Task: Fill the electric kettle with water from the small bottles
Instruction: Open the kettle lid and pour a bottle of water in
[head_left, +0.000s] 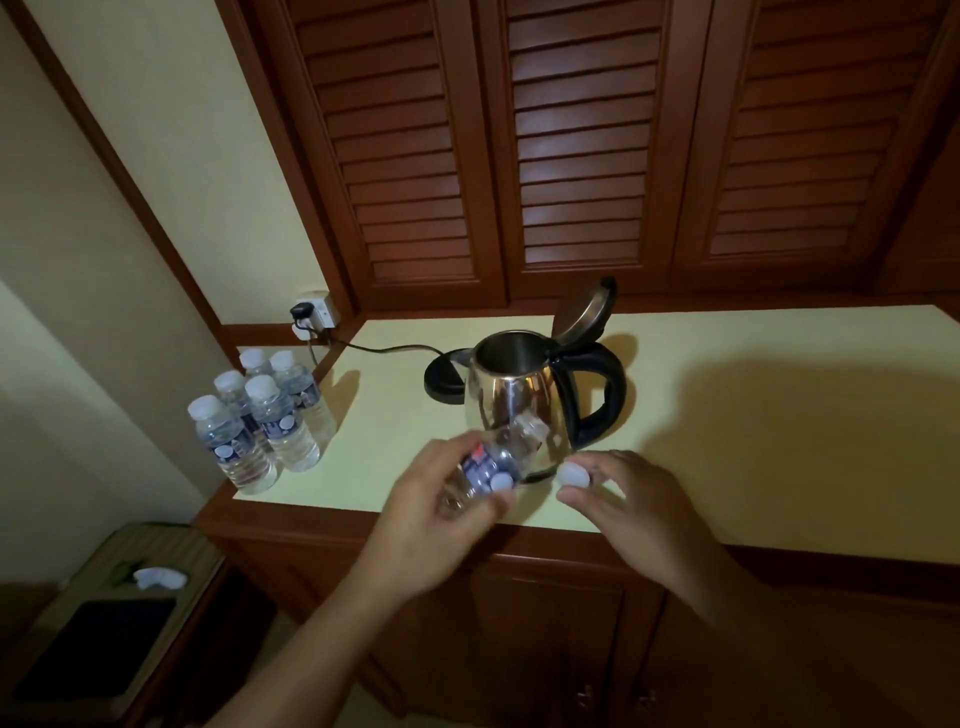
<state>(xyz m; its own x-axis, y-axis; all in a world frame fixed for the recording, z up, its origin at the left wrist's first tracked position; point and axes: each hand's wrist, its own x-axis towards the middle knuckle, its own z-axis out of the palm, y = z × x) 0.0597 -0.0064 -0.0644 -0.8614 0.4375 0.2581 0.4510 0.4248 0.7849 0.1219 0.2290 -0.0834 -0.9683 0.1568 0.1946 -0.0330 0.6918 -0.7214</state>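
A steel electric kettle (511, 395) with a black handle stands on the pale counter (753, 415), its lid tipped open. My left hand (436, 525) grips a small clear bottle (491, 467), uncapped, tilted with its mouth toward the kettle's lower body. My right hand (634, 499) pinches a white bottle cap (574, 475) just right of the bottle, near the counter's front edge. Several capped small bottles (260, 421) stand grouped at the counter's left end.
The kettle's black base (444, 382) sits behind it, its cord running to a wall socket (314, 312). Louvred wooden doors rise behind the counter. A low side table (104, 623) at lower left holds white caps (158, 578) and a dark flat object.
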